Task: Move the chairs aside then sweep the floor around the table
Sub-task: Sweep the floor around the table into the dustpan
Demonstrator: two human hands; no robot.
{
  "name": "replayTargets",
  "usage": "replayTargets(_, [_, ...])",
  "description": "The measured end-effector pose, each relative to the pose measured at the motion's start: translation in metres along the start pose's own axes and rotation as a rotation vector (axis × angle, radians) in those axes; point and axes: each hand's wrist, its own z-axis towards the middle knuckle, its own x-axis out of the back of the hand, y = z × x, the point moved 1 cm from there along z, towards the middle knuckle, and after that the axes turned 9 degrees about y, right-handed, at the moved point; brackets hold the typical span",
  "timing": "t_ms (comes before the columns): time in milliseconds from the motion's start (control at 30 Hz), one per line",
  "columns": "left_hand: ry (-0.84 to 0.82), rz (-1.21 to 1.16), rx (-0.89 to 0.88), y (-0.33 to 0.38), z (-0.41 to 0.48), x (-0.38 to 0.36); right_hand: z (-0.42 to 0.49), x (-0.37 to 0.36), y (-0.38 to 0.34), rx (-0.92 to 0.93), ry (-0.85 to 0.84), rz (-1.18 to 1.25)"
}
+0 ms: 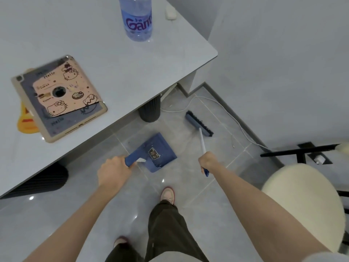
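My left hand [113,173] grips the handle of a blue dustpan [158,152], which stands on the grey tiled floor [188,186] beside the table's corner. My right hand [207,161] grips the white handle of a blue broom; the broom head [198,123] rests on the floor near the wall, to the right of the dark ribbed table leg [149,110]. The grey table [117,72] fills the upper left. A cream padded chair [304,205] with a black frame stands at the right, by my right forearm.
A white cable [226,112] runs along the floor by the wall skirting. On the table lie a tablet [60,97] in a cartoon-sticker case, a water bottle [137,17] and a small white object [171,13]. My feet stand on the tiles below the dustpan.
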Motion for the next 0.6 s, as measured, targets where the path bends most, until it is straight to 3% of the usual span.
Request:
replayTargets(233, [-0.010,-0.090,0.064,-0.045,-0.019,0.009,-0.072,-0.058,-0.006,0.067,-0.127,-0.212])
replayTargets(400, [-0.010,-0.159,0.137,-0.098,-0.045,0.018,-0.132,-0.116,-0.010,0.197,-0.163,-0.134])
replayTargets(600, [0.001,-0.260,0.257,-0.184,-0.086,0.031,-0.164,-0.161,-0.019,0.221,-0.188,-0.079])
